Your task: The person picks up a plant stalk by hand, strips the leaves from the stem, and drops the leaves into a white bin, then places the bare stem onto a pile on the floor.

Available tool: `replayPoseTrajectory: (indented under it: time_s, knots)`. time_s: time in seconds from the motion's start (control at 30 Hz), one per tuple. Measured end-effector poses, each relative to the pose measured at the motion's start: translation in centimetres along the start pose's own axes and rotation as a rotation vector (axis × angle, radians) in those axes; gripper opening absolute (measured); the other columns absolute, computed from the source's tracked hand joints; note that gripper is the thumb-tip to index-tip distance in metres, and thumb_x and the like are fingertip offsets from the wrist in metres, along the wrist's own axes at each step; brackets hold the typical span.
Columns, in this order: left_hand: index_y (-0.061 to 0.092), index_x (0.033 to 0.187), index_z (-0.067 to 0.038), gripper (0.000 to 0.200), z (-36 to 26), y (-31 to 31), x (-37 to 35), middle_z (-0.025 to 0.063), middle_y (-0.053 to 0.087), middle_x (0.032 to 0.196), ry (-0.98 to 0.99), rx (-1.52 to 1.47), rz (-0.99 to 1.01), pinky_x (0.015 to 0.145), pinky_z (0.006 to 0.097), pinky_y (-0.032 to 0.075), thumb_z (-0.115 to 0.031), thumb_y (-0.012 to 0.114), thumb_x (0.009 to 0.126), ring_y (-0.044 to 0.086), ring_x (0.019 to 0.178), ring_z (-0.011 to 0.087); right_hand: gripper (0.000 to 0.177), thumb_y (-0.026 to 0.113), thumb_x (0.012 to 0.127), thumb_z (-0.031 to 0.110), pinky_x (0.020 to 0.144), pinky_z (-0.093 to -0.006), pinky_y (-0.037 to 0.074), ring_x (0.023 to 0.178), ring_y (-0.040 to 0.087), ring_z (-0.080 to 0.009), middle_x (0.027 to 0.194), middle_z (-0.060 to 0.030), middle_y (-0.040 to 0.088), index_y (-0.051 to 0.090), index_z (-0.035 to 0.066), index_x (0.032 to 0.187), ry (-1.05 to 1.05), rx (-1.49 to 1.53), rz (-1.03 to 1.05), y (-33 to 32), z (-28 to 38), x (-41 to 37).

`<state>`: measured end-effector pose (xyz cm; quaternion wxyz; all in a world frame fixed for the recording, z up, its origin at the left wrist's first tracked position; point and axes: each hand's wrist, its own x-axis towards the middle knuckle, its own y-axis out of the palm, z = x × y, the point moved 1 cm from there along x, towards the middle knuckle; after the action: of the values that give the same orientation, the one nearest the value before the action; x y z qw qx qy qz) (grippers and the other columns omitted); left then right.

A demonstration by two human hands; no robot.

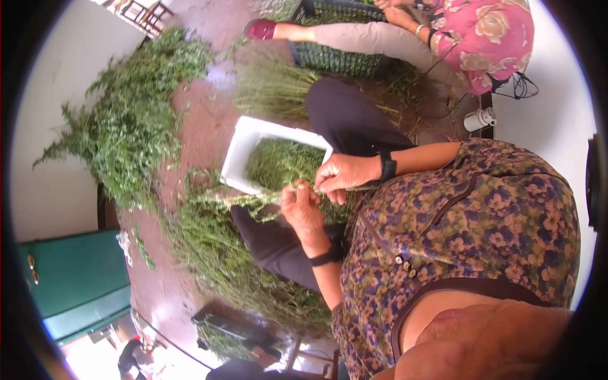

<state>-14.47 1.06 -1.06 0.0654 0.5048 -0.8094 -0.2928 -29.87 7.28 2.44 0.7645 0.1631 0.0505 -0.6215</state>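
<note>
My right hand (345,174), the upper one in the head view, has its fingers pinched on a thin green stem. Just below and left of it, my left hand (302,206) is closed round the same leafy stem (259,201), whose end sticks out to the left. Both hands are beside the near edge of a white box (237,149), above my lap. Loose green leaves (285,161) lie inside the box. A dark band circles each wrist.
Cut plants (221,253) lie beside my legs, with a large leafy heap (130,120) farther left. At the top, a person in pink (484,38) sits near a black crate (304,54) of greens. Another crate (231,326) and more people are at the bottom.
</note>
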Motion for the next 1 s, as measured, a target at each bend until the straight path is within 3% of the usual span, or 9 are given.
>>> replayPoseTrajectory:
  time_s: [0.03,0.2,0.33,0.47,0.7,0.8,0.83,0.93,1.0]
  knots:
    - [0.058,0.085,-0.006,0.006,-0.3,0.3,-0.1,-0.0006,0.05,0.065,-0.017,0.005,-0.015,0.047,0.0201,0.035,-0.01,0.06,0.089,0.043,0.053,0.0066,0.018,0.05,0.093,0.012,0.055,-0.0256,0.054,0.06,0.065,-0.0139,0.069,-0.008,0.064,0.06,-0.003,0.09,0.002,0.009,-0.002,0.0,-0.1,0.0]
    - [0.059,0.09,-0.001,0.006,-0.4,0.4,-0.2,0.0045,0.058,0.07,-0.027,-0.057,-0.005,0.05,0.0224,0.043,-0.008,0.058,0.089,0.051,0.056,0.0101,0.021,0.05,0.094,0.016,0.054,-0.0243,0.051,0.055,0.06,-0.0108,0.063,-0.0036,0.06,0.059,0.0,0.086,0.006,0.007,-0.014,-0.1,0.4,0.1]
    - [0.061,0.093,0.002,0.011,-0.4,0.4,-0.2,0.0058,0.06,0.072,0.014,0.007,-0.063,0.05,0.0226,0.044,-0.007,0.057,0.089,0.052,0.055,0.0108,0.028,0.049,0.095,0.022,0.046,-0.0243,0.041,0.046,0.053,-0.0086,0.056,-0.0026,0.054,0.057,0.0,0.08,-0.08,-0.102,0.017,-0.2,0.5,0.8]
    - [0.062,0.083,0.003,0.011,-1.7,0.8,-0.6,0.0043,0.059,0.065,0.151,0.456,-0.045,0.047,0.0206,0.039,-0.004,0.056,0.088,0.049,0.053,0.0066,0.027,0.048,0.095,0.023,0.045,-0.0247,0.039,0.044,0.047,-0.0066,0.054,0.0008,0.049,0.057,0.001,0.083,-0.044,-0.021,-0.026,0.3,0.6,0.9]
    - [0.051,0.068,-0.003,0.018,-0.7,0.7,-0.4,0.0027,0.055,0.06,0.122,0.245,-0.109,0.046,0.0208,0.036,-0.003,0.056,0.086,0.043,0.048,0.0056,0.024,0.046,0.097,0.018,0.043,-0.0234,0.042,0.043,0.049,-0.0058,0.057,0.0003,0.051,0.057,-0.001,0.087,-0.056,-0.018,-0.055,0.3,-0.2,1.4]
    - [0.052,0.068,-0.002,0.016,0.2,-0.4,0.2,0.0011,0.053,0.058,0.236,0.56,-0.172,0.046,0.0212,0.035,-0.003,0.056,0.083,0.042,0.048,0.0052,0.024,0.045,0.097,0.017,0.042,-0.0233,0.043,0.043,0.05,-0.006,0.059,-0.001,0.053,0.057,-0.002,0.088,-0.072,-0.067,-0.049,0.4,-0.1,1.3]
    - [0.053,0.068,-0.001,0.013,0.7,-0.3,0.6,-0.0008,0.051,0.056,0.403,0.683,-0.207,0.043,0.0225,0.033,-0.004,0.056,0.081,0.039,0.046,0.0046,0.024,0.045,0.097,0.017,0.042,-0.0231,0.042,0.043,0.05,-0.0061,0.059,-0.0014,0.053,0.057,-0.003,0.088,-0.072,-0.039,-0.055,0.4,0.1,1.1]
    - [0.053,0.069,-0.001,0.013,1.1,-2.7,1.7,-0.0015,0.048,0.055,0.318,0.659,-0.52,0.04,0.0228,0.031,-0.005,0.057,0.081,0.037,0.044,0.0051,0.025,0.045,0.097,0.016,0.042,-0.0226,0.043,0.043,0.05,-0.0061,0.061,-0.002,0.053,0.057,-0.004,0.089,-0.074,0.008,-0.043,0.7,0.7,0.3]
    - [0.058,0.077,0.001,0.014,0.2,-4.5,1.7,-0.001,0.046,0.053,0.218,0.494,-0.44,0.038,0.0212,0.029,-0.01,0.056,0.086,0.036,0.042,0.0063,0.025,0.045,0.097,0.015,0.042,-0.0224,0.043,0.043,0.05,-0.0062,0.062,-0.0021,0.054,0.057,-0.005,0.09,-0.068,0.027,-0.05,0.6,0.8,0.2]
